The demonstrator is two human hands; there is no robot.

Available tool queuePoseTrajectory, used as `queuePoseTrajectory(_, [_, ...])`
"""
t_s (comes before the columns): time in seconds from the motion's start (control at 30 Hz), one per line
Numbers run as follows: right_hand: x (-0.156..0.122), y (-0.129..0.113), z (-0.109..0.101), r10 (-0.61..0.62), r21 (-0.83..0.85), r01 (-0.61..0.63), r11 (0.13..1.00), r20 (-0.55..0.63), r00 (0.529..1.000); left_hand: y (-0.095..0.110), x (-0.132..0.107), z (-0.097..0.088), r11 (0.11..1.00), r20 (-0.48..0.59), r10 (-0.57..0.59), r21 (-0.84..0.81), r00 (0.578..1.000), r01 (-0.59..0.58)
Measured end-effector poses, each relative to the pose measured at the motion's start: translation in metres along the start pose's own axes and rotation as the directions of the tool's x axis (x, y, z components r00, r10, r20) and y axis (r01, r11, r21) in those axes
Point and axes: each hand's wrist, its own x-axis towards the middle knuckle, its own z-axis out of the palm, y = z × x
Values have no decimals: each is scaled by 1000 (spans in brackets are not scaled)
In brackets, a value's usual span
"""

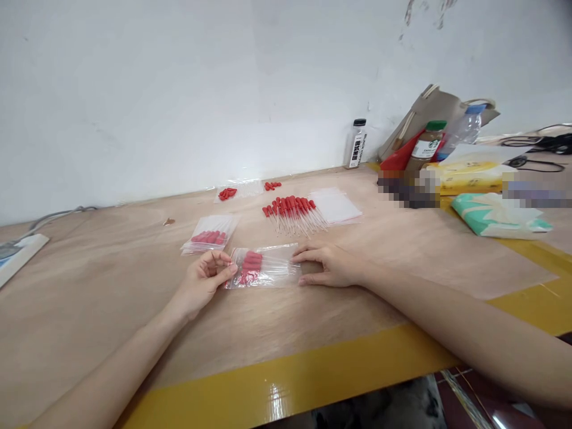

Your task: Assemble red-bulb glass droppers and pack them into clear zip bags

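"What's hard to make out from here?"
"The dark item (409, 193) at two o'clock from the clear bag (277, 271) is blurred into blocks. The white block (27, 256) at nine o'clock is cut off. Glare on the bag muddles the pale stems inside; only the red ends (251, 262) read clearly."
"And where's that bag?"
"Flat on the counter (250, 333), between both hands. The left hand (205, 277), at nine o'clock, pinches its end between thumb and fingers."
"The other?"
"The right hand (333, 264), at three o'clock, is open, thumb and fingers apart, fingertips at the bag's far end. Loose red-ended sticks (292, 211) lie at one o'clock, filled bags (210, 236) at ten."
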Motion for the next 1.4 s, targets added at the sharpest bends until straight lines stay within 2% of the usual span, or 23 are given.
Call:
queuePoseTrajectory(0.07, [0, 0, 0, -6, -1, 6, 1000, -3, 1000, -3, 1, -2, 995, 51, -43, 90, 998, 38])
queuePoseTrajectory(0.13, [0, 0, 0, -8, -1, 8, 1000, -3, 1000, -4, 0, -6, 969, 39, -53, 242, 998, 42])
queuePoseTrajectory(0.2, [0, 0, 0, -1, 1, 1, 1000, -1, 1000, -3, -1, -9, 900, -35, 65, 433, 997, -43])
queuePoseTrajectory(0.27, [0, 0, 0, 2, 6, -2, 1000, 0, 1000, -1, 1, -12, 779, -59, 269, 600, 961, -181])
queuePoseTrajectory(0.33, [1, 0, 0, -3, 12, 3, 1000, -2, 1000, 4, 6, -14, 658, 18, 426, 680, 905, -323])
queuePoseTrajectory(0.4, [1, 1, 1, -13, 18, 13, 1000, -5, 1000, 12, 15, -13, 594, 182, 476, 655, 861, -467])
queuePoseTrajectory(0.47, [1, 2, 1, -26, 20, 26, 999, -8, 1000, 22, 28, -10, 601, 382, 403, 574, 832, -555])
queuePoseTrajectory(0.5, [2, 3, 1, -33, 19, 33, 999, -8, 999, 27, 35, -8, 631, 462, 330, 541, 823, -557])
queuePoseTrajectory(0.6, [2, 3, 1, -48, 7, 48, 999, -9, 999, 36, 58, 0, 748, 586, 95, 492, 804, -446])
queuePoseTrajectory(0.7, [2, 4, 2, -62, -10, 62, 998, -18, 998, 38, 78, 6, 825, 631, -61, 468, 774, -316])
queuePoseTrajectory(0.77, [2, 5, 2, -76, -24, 75, 997, -40, 996, 38, 86, 9, 847, 659, -146, 469, 738, -251])
queuePoseTrajectory(0.83, [3, 7, 0, -68, -52, 63, 997, -101, 993, 38, 89, 11, 845, 698, -212, 482, 684, -230])
queuePoseTrajectory(0.9, [4, 12, -5, -16, -97, -5, 995, -217, 976, 41, 88, 10, 838, 721, -236, 491, 652, -239])
queuePoseTrajectory(0.97, [4, 20, -11, 71, -137, -126, 982, -349, 934, 44, 83, 7, 849, 722, -241, 481, 648, -220])
queuePoseTrajectory(1.07, [3, 37, -22, 217, -151, -332, 931, -503, 837, 49, 72, -1, 908, 713, -277, 413, 644, -67])
queuePoseTrajectory(1.13, [3, 51, -30, 313, -131, -455, 881, -560, 767, 47, 66, -11, 938, 696, -285, 343, 659, 44])
queuePoseTrajectory(1.17, [4, 59, -34, 362, -119, -512, 851, -572, 736, 45, 64, -17, 948, 673, -276, 309, 686, 79])
queuePoseTrajectory(1.23, [5, 73, -41, 459, -107, -618, 779, -574, 678, 36, 63, -29, 966, 576, -231, 233, 784, 113])
queuePoseTrajectory(1.3, [8, 86, -48, 538, -113, -707, 698, -570, 621, 25, 67, -39, 982, 370, -177, 127, 912, 139])
queuePoseTrajectory(1.33, [9, 92, -51, 572, -115, -746, 656, -569, 591, 20, 71, -43, 984, 230, -172, 79, 958, 158])
queuePoseTrajectory(1.37, [10, 98, -54, 608, -113, -783, 612, -565, 557, 15, 75, -47, 982, 86, -186, 43, 979, 183])
queuePoseTrajectory(1.4, [11, 102, -57, 647, -103, -817, 567, -558, 520, 11, 79, -49, 980, -40, -196, 24, 980, 197])
